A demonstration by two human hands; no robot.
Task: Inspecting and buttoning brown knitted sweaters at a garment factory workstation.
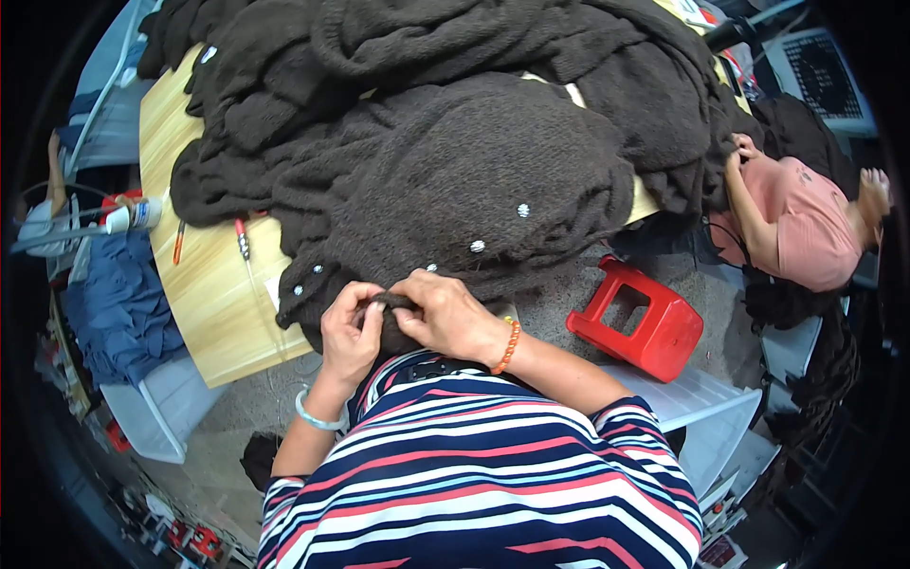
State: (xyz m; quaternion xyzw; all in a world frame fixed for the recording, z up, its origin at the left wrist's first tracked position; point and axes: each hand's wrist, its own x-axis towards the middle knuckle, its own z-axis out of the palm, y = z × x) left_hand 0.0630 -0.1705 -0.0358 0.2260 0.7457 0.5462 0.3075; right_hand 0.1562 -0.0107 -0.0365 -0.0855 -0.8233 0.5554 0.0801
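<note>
A dark brown knitted garment is heaped over the table, and its near edge hangs toward my lap. Along that edge sit several shiny round pale buttons, one button right of centre. Both hands meet at the edge close to my waist. My left hand pinches the knit between thumb and fingers. Just beside it, my right hand grips the same fold, fingers curled. Whether something small lies between the fingertips is hidden.
A pale wooden table carries a red-handled tool and an orange pen-like tool. A red plastic stool stands at right, near a person in pink. Blue cloth fills a bin at left.
</note>
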